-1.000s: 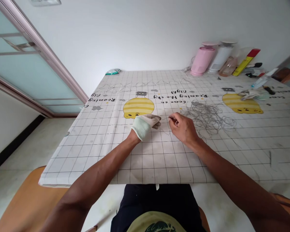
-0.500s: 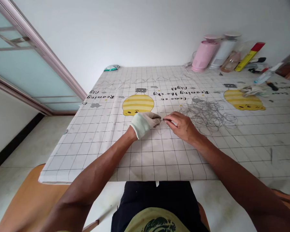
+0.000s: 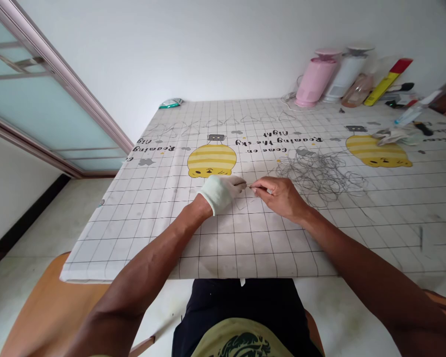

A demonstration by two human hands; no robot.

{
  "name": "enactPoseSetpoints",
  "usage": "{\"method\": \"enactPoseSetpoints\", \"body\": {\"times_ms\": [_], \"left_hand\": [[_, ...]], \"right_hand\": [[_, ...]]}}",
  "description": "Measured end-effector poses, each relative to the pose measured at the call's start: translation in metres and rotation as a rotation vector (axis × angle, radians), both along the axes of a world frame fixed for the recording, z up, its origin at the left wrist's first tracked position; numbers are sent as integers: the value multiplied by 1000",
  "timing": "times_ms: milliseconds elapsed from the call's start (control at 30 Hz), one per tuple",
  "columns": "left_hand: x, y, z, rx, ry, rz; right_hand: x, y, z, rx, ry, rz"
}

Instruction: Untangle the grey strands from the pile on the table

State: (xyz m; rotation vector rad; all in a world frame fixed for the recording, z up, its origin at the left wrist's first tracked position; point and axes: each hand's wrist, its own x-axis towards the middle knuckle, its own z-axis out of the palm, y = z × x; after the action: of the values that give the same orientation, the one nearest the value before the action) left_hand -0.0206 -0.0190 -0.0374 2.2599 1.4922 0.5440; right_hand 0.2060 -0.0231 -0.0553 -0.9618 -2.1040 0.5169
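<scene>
My left hand, in a pale work glove, is closed with its fingertips pinched on a thin wire. My bare right hand pinches the same wire from the other side, thumb against forefinger, so only a short bit shows between the hands. A faint thin strand hangs below the gloved fingers. Just right of my right hand lies a loose tangle of thin grey wire loops. Along the far part of the table runs a row of bent wire shapes, several of them roughly triangular.
The table wears a white checked cloth with yellow printed figures. At the back right stand a pink cylinder-shaped device, a white one, a bottle and a yellow-red box. A glove lies at right, a green-white packet at back left.
My fingertips stay close together on the wire; both hands have shifted only slightly and my right fingers have turned a little. The camera view has also moved slightly.
</scene>
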Motion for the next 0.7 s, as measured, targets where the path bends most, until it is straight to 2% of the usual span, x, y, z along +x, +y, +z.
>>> {"method": "enactPoseSetpoints", "body": {"times_ms": [100, 200, 367, 567, 633, 700], "left_hand": [[0, 2, 5, -65, -52, 80], [-2, 4, 2, -31, -10, 72], [-2, 4, -4, 73, 127, 29], [1, -2, 5, 219, 424, -92], [1, -3, 9, 217, 496, -131], [1, -4, 13, 164, 470, -157]], "right_hand": [[2, -1, 5, -89, 54, -68], [3, -1, 8, -108, 70, -61], [3, -2, 7, -27, 27, -6], [4, -1, 5, -41, 10, 35], [4, -2, 6, -59, -1, 50], [5, -4, 7, -93, -15, 61]]}}
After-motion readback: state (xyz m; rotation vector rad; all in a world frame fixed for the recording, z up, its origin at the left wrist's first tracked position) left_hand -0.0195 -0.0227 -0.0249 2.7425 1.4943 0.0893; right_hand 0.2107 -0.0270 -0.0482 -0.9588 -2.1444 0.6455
